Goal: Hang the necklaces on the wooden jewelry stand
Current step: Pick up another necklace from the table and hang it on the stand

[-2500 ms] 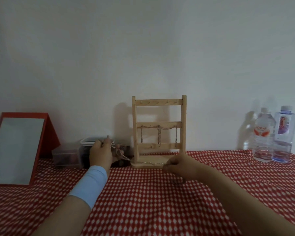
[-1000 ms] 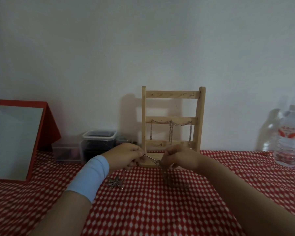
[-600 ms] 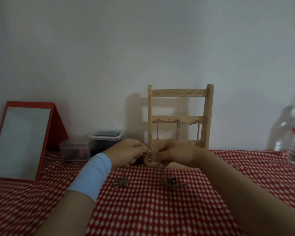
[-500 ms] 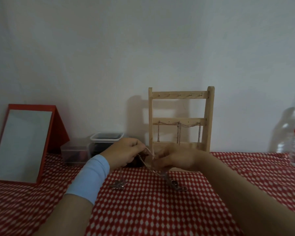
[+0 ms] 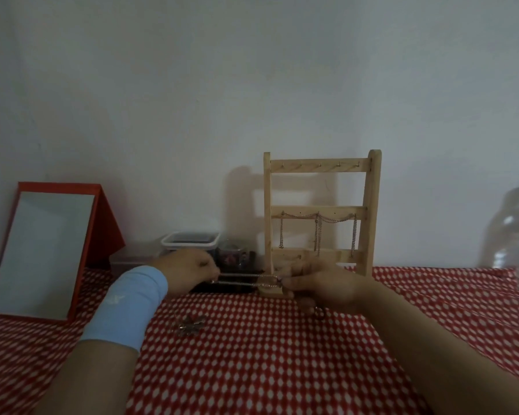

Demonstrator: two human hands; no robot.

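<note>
Head view: both hands work low in front of the wooden jewelry stand [image 5: 373, 211], which is upright at the back of the red checked tablecloth [image 5: 267, 369]. The left hand [image 5: 189, 272] and the right hand [image 5: 321, 287] each pinch one end of a silver necklace [image 5: 240, 279], pulled taut in two near-level strands between them, just above the cloth by the stand's base. Hung chains [image 5: 318, 232] drape from the middle rail; the top rail hooks [image 5: 319, 165] look bare. A star-shaped pendant [image 5: 191, 324] lies loose on the cloth near the left wrist. Step in hand, as judged: straightening the chain before hanging. Next move calls for lifting it level to a free hook without letting the strands sag or tangle.
</note>
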